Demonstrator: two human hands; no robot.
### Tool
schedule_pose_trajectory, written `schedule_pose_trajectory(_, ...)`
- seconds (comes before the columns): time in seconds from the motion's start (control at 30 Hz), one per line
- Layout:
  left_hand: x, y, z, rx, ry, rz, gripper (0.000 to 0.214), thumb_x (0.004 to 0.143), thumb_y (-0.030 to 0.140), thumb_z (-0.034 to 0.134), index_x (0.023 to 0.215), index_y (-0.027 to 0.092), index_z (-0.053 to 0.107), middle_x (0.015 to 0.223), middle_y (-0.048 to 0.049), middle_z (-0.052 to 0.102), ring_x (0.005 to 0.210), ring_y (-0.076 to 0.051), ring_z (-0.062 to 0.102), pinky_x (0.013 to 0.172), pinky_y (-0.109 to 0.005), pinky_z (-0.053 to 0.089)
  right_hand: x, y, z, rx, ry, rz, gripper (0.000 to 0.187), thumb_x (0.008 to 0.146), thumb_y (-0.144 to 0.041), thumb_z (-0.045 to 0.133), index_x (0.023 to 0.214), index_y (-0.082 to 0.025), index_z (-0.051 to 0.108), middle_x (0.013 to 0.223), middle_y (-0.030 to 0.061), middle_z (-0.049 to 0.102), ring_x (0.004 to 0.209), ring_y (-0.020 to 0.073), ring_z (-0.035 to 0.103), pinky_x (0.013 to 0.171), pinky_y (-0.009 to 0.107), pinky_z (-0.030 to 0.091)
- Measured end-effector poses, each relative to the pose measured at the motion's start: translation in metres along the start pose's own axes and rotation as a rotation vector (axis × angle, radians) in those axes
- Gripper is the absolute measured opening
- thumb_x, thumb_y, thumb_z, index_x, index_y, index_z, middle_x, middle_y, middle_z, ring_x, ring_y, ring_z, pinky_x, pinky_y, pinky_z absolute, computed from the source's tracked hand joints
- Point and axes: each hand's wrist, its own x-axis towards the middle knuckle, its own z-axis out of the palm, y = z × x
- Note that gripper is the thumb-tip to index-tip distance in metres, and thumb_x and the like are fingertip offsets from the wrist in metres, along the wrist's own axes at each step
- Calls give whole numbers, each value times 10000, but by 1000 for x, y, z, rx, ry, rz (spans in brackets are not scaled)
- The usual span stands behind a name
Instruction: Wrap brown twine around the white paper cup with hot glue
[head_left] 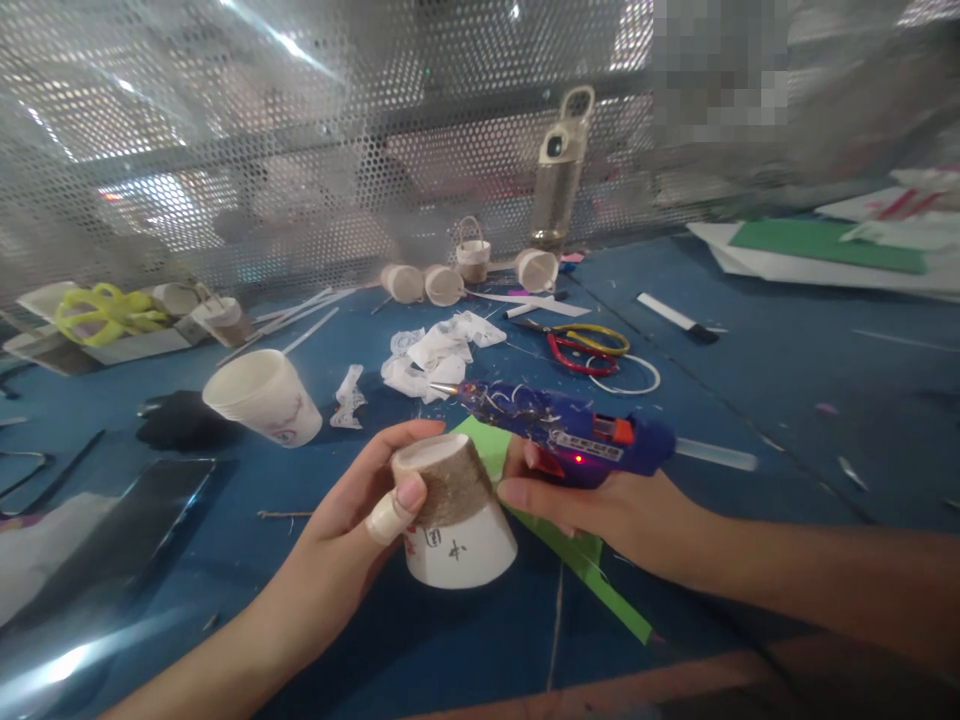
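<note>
Tilted in my left hand (367,510) is an upside-down paper cup (461,550), its base end wrapped in brown twine (450,490). My thumb, with a pale bandage-like wrap (386,517), presses on the twine. A blue hot glue gun (555,425) is gripped in my right hand (592,510), its metal nozzle pointing left above the cup, apart from it. A red light glows on the gun, and a clear glue stick (716,453) sticks out of its back. Green paper (585,560) lies under the cup and my right hand.
White lace (442,350) lies behind the cup, with red-handled scissors (585,350) to its right. Another paper cup (262,395) stands tilted at left. Several small cups and a bottle (559,180) line the mesh partition (300,150). A dark phone-like slab (127,540) lies front left.
</note>
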Motion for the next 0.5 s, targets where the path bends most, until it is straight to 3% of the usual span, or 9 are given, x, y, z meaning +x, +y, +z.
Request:
schedule_pose_trajectory(0.2,1,-3,-2,19,-25,37,401,797,524,843,1148,348,760,1046,-24,756,905,-208,641,700,-266,471,1,-9,3,5,79,35,279,783,-386,778,645,-271,565,579,-85,529,552,130,524,684,308,560)
schedule_pose_trajectory(0.33,1,-5,-4,26,-26,50,380,812,521,832,1152,365,765,1063,-16,758,901,-194,640,698,-249,476,0,-12,4,8,85,110,206,767,-389,759,698,-267,607,689,-52,623,679,160,629,734,326,603)
schedule_pose_trajectory(0.5,3,-7,-7,21,-72,79,380,837,502,815,1178,342,762,1083,-31,758,924,-201,655,723,-245,509,2,-13,6,45,115,70,193,757,-367,756,712,-275,593,738,-43,651,755,173,682,780,328,631)
